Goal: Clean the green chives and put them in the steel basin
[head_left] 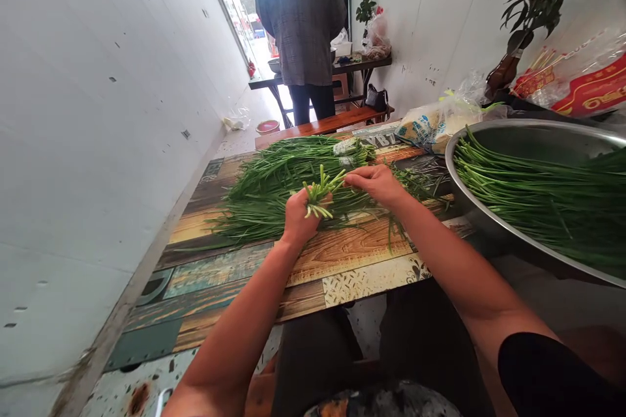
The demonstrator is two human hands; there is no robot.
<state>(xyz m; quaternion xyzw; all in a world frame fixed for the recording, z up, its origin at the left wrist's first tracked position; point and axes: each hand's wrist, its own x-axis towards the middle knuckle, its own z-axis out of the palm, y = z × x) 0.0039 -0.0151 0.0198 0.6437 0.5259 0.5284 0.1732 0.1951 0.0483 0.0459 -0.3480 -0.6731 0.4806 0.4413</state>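
Observation:
My left hand is wrapped round a bunch of garlic chives, whose pale cut stem ends fan out above the fist. Just to its right, my right hand pinches the tip of one stem at the bunch's edge between thumb and fingers. Beyond both hands lies a larger heap of chives with long green leaves spread to the left. A white band wraps the stems at the heap's right end. Loose trimmings are scattered to the right of my right hand.
A wide steel basin with long chives stands at the right. Plastic bags and a potted plant are behind it. A person stands with their back to me at a farther table. A bench stands between.

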